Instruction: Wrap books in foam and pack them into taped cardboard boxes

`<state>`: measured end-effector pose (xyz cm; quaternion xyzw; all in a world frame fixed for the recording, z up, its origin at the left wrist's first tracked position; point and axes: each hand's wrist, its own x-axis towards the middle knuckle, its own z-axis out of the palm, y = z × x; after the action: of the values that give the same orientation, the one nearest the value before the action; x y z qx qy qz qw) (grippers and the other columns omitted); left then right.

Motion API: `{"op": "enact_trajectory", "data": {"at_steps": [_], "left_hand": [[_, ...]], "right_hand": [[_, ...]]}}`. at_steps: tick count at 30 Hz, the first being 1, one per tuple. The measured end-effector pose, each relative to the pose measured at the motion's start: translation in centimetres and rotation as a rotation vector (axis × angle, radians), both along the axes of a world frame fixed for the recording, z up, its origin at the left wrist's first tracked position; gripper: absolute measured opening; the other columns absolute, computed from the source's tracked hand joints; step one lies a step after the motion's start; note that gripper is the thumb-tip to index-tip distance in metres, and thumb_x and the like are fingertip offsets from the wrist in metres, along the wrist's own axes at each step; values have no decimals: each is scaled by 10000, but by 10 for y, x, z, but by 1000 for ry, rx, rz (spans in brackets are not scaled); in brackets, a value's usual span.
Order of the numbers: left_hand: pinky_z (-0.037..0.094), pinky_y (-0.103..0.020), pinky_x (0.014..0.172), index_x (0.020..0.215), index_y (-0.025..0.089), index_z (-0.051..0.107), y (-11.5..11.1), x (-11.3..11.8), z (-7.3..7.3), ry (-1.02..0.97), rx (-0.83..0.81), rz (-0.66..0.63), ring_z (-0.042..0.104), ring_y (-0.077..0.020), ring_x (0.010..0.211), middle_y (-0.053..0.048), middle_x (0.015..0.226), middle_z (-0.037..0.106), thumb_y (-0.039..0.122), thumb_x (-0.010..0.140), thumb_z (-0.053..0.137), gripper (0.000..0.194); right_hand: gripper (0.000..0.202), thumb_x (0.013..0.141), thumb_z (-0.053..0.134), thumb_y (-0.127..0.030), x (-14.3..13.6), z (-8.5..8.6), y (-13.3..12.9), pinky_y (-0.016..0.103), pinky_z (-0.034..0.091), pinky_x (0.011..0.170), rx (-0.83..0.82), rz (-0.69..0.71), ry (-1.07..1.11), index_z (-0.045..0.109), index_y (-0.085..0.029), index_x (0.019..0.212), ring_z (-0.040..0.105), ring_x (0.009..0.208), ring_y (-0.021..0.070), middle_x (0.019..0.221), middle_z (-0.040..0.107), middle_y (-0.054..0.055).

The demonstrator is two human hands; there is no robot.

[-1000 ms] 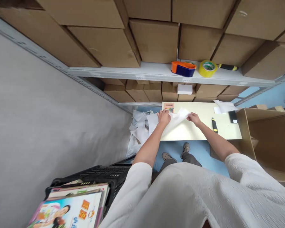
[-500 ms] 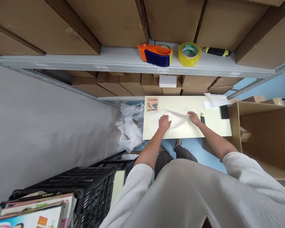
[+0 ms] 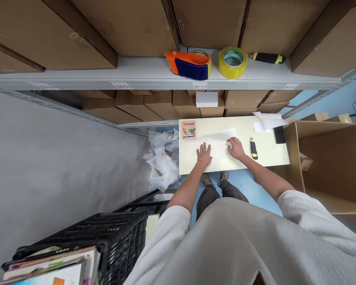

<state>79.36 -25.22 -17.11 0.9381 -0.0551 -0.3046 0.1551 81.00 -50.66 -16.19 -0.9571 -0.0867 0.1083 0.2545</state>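
Note:
A thin white sheet (image 3: 218, 144) lies flat on the pale tabletop (image 3: 271, 154). My left hand (image 3: 204, 154) presses on it, palm down with the fingers spread. Over the sheet's right part rests my right hand (image 3: 235, 148), its fingers loosely bent and apart, gripping nothing. A small orange-covered booklet (image 3: 189, 130) lies at the table's back left corner, beyond my left hand. To the right of my right hand is a black and yellow utility knife (image 3: 253, 149).
Another white sheet (image 3: 269, 120) and a black flat object (image 3: 279, 134) lie at the table's right end, beside a large open carton (image 3: 329, 158). Crumpled white wrapping (image 3: 163, 158) hangs left. Above, a shelf holds a tape dispenser (image 3: 190, 65) and tape roll (image 3: 233, 62).
The sheet's raised right edge has come down flat. My right hand has let go of that edge and moved slightly left; my left hand's fingers have spread out.

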Motion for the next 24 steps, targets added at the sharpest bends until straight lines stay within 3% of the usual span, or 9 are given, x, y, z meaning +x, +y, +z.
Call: {"op": "enact_trajectory", "data": {"at_steps": [3,5,9,13,18,21,24], "left_hand": [[143,-628,1389,1769,249,310,7,-5,-2,1,6,-54,109,-396,1743,-168,1882,97,334,927,713,937],[145,-633,1389,1775,261,295,11,-9,-3,-4,11,-72,123,-393,1741,-151,1883,108,317,924,708,948],[197,-631,1378,1774,264,303,18,-19,-2,-28,6,-69,188,-407,1724,-152,1876,161,335,921,717,951],[238,-623,1360,1767,261,317,23,-26,0,-41,-1,-89,243,-415,1703,-163,1863,216,344,922,715,938],[139,-605,1390,1766,268,321,34,-28,0,-17,-33,-89,184,-382,1729,-140,1876,177,351,945,666,894],[132,-604,1393,1762,260,328,49,-25,1,-25,-69,-80,160,-361,1738,-135,1867,220,351,949,634,874],[189,-553,1391,1733,244,387,70,-14,4,-108,-122,-29,235,-339,1720,-136,1846,289,319,981,585,781]], "right_hand": [[672,1011,531,-385,-10,-11,16,616,322,1283,-120,98,160,508,-189,1653,331,1619,432,1799,345,188],[784,1003,577,-442,-16,-20,23,648,230,1329,-177,109,248,400,-211,1731,196,1693,442,1859,217,165],[879,983,627,-468,-25,-31,27,653,130,1364,-215,110,292,329,-206,1767,94,1728,430,1877,119,164],[896,964,644,-456,-29,-33,27,667,114,1362,-233,115,283,328,-214,1766,98,1727,433,1876,115,167],[840,949,622,-396,-25,-28,33,686,119,1350,-243,76,280,391,-193,1730,144,1714,444,1861,187,191],[753,964,593,-376,-19,-21,47,701,168,1328,-216,77,228,462,-204,1685,198,1691,448,1838,267,191],[672,988,559,-352,-6,-14,72,695,248,1302,-170,67,181,522,-198,1641,274,1652,446,1808,328,199]]}}
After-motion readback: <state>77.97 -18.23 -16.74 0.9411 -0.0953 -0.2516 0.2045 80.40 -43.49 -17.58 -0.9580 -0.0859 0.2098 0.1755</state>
